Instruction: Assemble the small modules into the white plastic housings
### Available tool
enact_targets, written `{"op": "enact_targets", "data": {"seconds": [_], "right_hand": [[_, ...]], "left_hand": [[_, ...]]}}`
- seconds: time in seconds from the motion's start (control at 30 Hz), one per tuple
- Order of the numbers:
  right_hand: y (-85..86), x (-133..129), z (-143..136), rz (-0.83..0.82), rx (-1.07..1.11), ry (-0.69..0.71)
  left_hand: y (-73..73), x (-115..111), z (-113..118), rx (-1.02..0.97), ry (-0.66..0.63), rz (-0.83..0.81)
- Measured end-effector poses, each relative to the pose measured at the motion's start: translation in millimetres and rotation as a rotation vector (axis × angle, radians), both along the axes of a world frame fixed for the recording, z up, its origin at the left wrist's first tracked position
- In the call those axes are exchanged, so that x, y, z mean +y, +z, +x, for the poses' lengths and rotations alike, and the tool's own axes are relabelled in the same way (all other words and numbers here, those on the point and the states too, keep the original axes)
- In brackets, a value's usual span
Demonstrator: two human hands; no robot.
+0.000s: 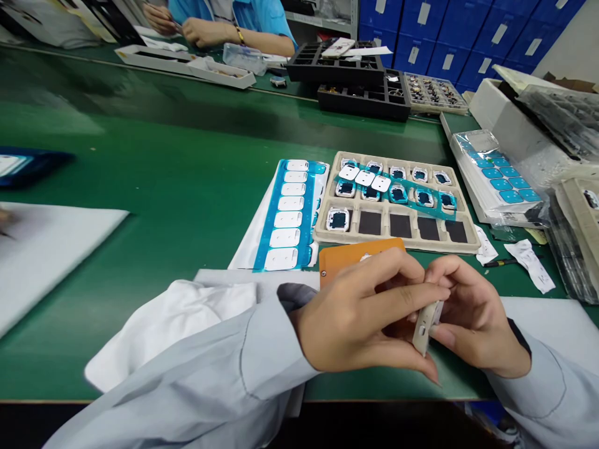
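Observation:
My left hand and my right hand both hold a small pale case with rounded edges, tilted up on its side near the table's front edge. The fingers of each hand pinch it, and its far face is hidden. Behind my left hand lies an orange plate, partly covered by the hand. Beyond it sits a beige tray with square compartments, several holding watch-like parts. A blue film strip with white pieces lies across the tray. Left of it is a blue sheet with white rounded labels.
A white cloth lies by my left forearm. Packaged blue stickers, small white packets and clear trays are on the right. Black trays stand at the back. Across the table is a person in a blue shirt.

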State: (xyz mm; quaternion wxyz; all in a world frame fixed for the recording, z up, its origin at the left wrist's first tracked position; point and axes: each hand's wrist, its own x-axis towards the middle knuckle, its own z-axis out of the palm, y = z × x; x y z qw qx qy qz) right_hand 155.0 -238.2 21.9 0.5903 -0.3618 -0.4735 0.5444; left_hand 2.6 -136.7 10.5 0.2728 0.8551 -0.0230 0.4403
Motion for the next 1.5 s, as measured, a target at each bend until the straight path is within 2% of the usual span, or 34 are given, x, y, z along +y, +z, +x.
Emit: {"op": "enact_targets", "data": {"seconds": [0.33, 0.93, 1.2, 1.5], "right_hand": [[-1.6, -0.3, -0.4, 0.017, 0.044, 0.037], [-0.9, 0.3, -1.7, 0.022, -0.043, -0.06], [-1.8, 1.6, -2.1, 0.031, -0.023, -0.035], [-1.4, 0.6, -1.7, 0.035, -0.084, -0.09]], "left_hand": [[2.8, -0.5, 0.1, -0.002, 0.002, 0.017], [1.7, -0.9, -1.3, 0.022, 0.002, 0.013], [2.0, -0.7, -2.0, 0.024, -0.007, 0.009], [3.1, -0.2, -1.2, 0.033, 0.002, 0.014]]}}
